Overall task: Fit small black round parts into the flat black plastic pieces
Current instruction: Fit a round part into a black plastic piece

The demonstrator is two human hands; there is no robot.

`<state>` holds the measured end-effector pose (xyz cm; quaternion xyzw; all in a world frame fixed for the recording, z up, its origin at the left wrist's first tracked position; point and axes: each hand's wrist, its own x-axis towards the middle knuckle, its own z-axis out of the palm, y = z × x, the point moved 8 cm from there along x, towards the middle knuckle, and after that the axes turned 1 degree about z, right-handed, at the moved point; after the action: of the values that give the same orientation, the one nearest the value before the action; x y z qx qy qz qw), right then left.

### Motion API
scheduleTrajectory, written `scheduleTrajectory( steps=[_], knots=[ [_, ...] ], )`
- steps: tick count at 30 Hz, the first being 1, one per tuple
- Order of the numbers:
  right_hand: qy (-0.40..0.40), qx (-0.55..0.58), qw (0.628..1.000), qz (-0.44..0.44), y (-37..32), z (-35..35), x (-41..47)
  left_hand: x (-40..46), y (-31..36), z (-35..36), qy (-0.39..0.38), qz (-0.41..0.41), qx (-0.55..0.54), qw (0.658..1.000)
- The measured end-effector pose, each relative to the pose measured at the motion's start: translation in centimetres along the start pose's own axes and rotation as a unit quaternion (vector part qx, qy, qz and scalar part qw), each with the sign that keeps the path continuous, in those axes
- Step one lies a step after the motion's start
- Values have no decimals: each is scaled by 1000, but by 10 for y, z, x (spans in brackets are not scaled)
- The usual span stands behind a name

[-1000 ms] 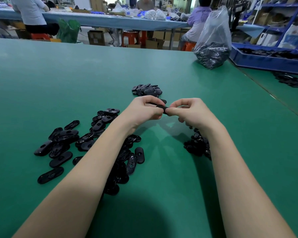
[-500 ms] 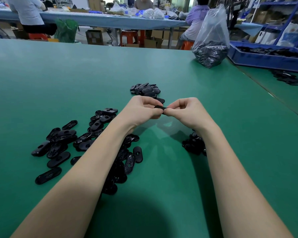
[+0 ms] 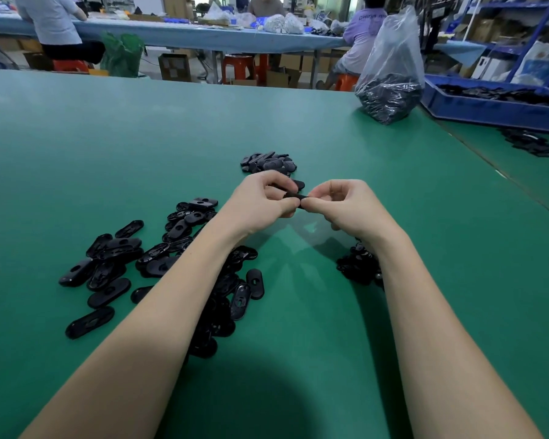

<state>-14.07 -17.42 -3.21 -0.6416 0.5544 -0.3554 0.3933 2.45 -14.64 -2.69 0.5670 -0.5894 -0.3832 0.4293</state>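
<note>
**Two hands pinch one flat black piece above a green bench**

The left hand (image 3: pixel 263 201) and right hand (image 3: pixel 346 205) meet fingertip to fingertip, each grip clenched on one flat black piece (image 3: pixel 293 196) held just above the bench (image 3: pixel 140 137). Loose flat pieces (image 3: pixel 114 264) lie scattered left; small round parts (image 3: pixel 358 264) are heaped under the right wrist.
</note>
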Motion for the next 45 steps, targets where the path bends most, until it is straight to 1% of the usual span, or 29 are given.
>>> scheduleTrajectory(
  steps=[4,7,12,16,19,22,27,31,33,36,38,40,45],
  knots=[
    [18,58,998,6,-1,-5,-2,3,12,-5,-2,90,123,988],
    [20,39,999,10,0,-6,-2,8,15,-10,31,122,208,970],
    [1,-18,1000,22,7,-1,-1,33,12,-27,125,90,254,955],
    [-27,-56,998,17,7,7,0,59,15,-32,155,43,300,940],
    [-42,-73,996,12,7,11,-1,71,10,-31,151,17,332,931],
    [-48,-86,995,13,8,12,-1,73,5,-31,135,-4,342,930],
    [-66,-103,992,13,6,14,-3,51,-1,-42,137,-27,327,935],
    [-77,-117,990,7,3,17,-5,31,-7,-51,118,-57,366,921],
    [-76,-123,989,7,2,15,-6,26,-9,-51,91,-74,396,911],
    [-76,-128,989,9,4,13,-6,18,-13,-43,26,-99,443,891],
    [-76,-129,989,10,5,12,-5,13,-14,-41,13,-106,463,880],
    [-76,-128,989,10,6,11,-5,9,-13,-40,16,-106,469,877],
    [-75,-129,989,8,6,11,-5,6,-10,-41,52,-90,466,879]
  ],
)
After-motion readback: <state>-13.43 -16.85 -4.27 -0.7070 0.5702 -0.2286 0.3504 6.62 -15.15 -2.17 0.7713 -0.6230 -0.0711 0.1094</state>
